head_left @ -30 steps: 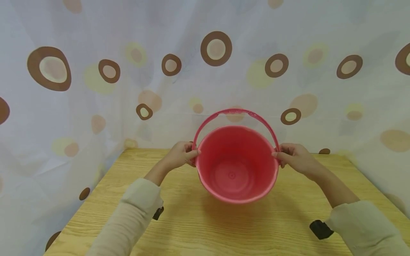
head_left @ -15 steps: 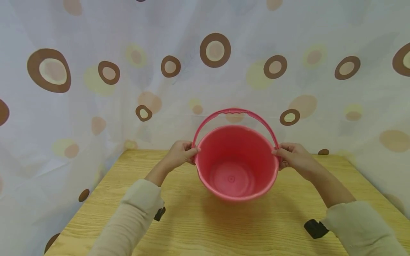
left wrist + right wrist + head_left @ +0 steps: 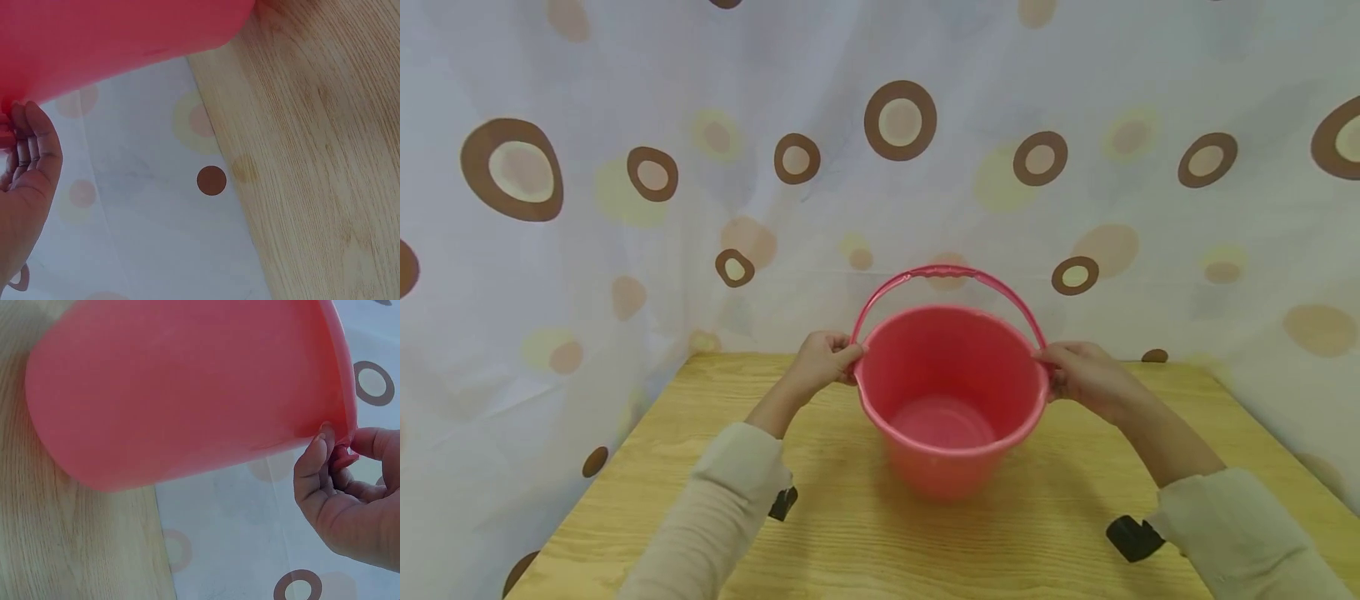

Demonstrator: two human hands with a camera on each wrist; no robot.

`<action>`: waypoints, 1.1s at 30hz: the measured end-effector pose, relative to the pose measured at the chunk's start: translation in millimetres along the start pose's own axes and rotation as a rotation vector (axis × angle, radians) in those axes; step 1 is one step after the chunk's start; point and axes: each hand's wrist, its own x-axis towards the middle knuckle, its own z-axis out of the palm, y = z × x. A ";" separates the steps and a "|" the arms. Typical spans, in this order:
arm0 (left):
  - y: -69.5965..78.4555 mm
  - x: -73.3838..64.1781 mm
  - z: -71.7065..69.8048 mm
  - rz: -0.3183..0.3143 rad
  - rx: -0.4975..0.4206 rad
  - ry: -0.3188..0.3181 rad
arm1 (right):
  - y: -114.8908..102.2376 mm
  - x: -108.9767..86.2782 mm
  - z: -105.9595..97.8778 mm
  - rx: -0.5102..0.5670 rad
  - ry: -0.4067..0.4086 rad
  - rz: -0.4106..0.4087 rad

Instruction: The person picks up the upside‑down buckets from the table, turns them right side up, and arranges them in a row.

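Observation:
A pinkish-red plastic bucket [image 3: 951, 350] is in the middle of the head view, tilted with its mouth toward me. Its arched handle [image 3: 940, 271] stands up behind the mouth. My left hand [image 3: 822, 360] grips the rim at the left handle joint, thumb on the rim's edge. Opposite it, my right hand [image 3: 1093, 377] pinches the rim at the right joint. In the right wrist view, curled fingers [image 3: 310, 465] lie under the rim beside the handle's knob [image 3: 342, 459]. The left wrist view shows the fingers bent against the bucket's outer wall [image 3: 125, 37].
The bucket's base is close over a light wooden tabletop [image 3: 820, 542]. A white curtain [image 3: 850, 50] with brown and yellow circles hangs behind the table and along both sides. Black wrist devices [image 3: 1133, 538] stick out from beneath both beige sleeves [image 3: 1240, 533].
The bucket has tipped more upright: its base has swung down, its front outer wall now shows, and the handle's arch sits slightly lower. Both hands keep their hold.

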 end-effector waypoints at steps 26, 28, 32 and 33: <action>-9.1 6.4 13.4 -0.054 -0.063 0.189 | 7.8 8.6 3.5 0.043 0.042 0.085; -9.4 7.1 13.5 -0.055 -0.061 0.202 | 8.5 10.2 4.0 0.043 0.048 0.079; -9.4 9.1 13.6 -0.046 -0.058 0.220 | 10.0 13.7 4.4 0.042 0.064 0.061; -9.7 9.8 13.6 -0.042 -0.058 0.221 | 10.4 14.7 4.5 0.045 0.071 0.059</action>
